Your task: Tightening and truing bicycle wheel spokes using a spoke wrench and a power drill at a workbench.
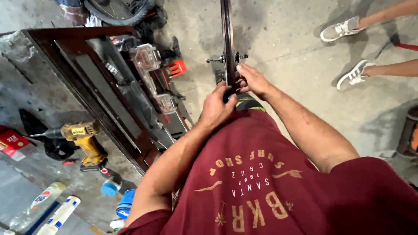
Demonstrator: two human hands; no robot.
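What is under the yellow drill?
The drill lies on a grey bench top, partly over a black thing that may be a bag or cloth. Its front points toward a red box. What lies beneath the black thing is covered.

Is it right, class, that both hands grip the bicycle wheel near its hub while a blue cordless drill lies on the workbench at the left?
Not quite: the cordless drill is yellow and black, not blue. The head view shows it lying on the workbench at the left. The rest stands: the left hand and the right hand both grip the bicycle wheel near its hub.
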